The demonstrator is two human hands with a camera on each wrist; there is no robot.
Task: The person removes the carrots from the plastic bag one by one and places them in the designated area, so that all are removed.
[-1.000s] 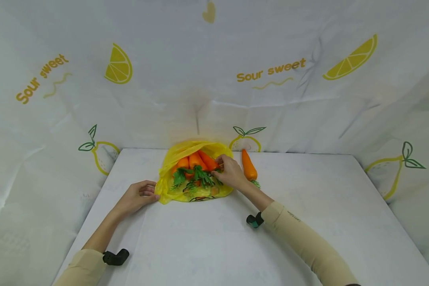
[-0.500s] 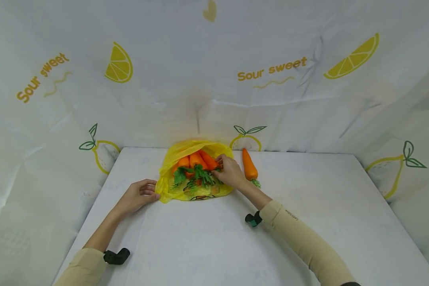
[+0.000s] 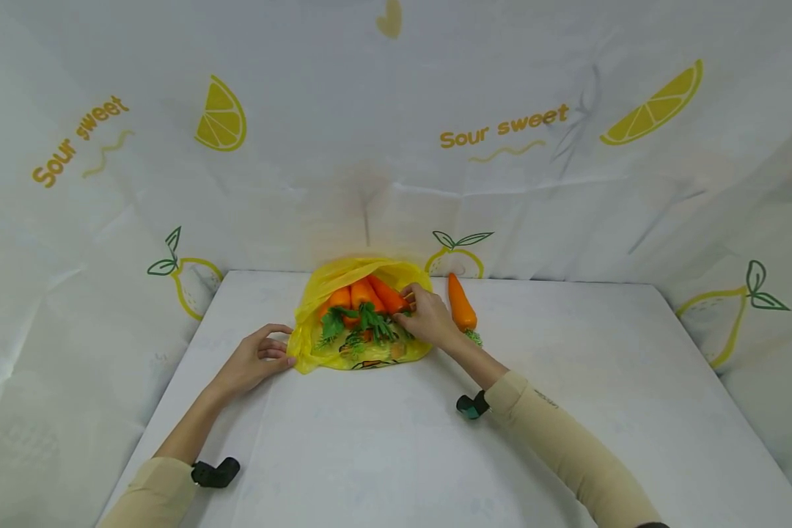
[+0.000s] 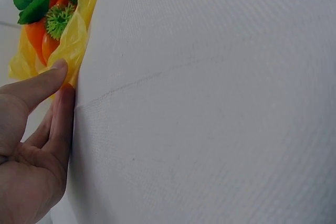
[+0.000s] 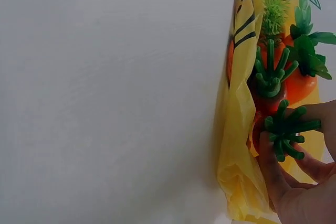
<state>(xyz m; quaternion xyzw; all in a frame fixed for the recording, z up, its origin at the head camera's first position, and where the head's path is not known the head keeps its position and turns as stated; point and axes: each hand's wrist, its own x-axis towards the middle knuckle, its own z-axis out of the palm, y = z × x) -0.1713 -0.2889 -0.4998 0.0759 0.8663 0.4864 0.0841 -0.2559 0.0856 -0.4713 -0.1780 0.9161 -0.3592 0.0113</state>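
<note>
A yellow plastic bag (image 3: 312, 353) lies on its side at the back of the table, its mouth facing me. Inside it are several orange carrots (image 3: 364, 295) with green tops toward the opening. My left hand (image 3: 254, 359) pinches the bag's left edge between thumb and fingers; the left wrist view shows the thumb (image 4: 48, 78) on the yellow film. At the right side of the mouth, my right hand (image 3: 429, 317) holds the rightmost carrot (image 3: 388, 295) near its top. The right wrist view shows fingers curled around that end, beside stubby green stems (image 5: 286, 129).
One loose carrot (image 3: 461, 304) lies right of the bag, pointing away, close to my right hand. The white table (image 3: 343, 447) ends at a white cloth backdrop (image 3: 290, 205) printed with lemons. Black wrist cameras (image 3: 216, 474) sit on both forearms.
</note>
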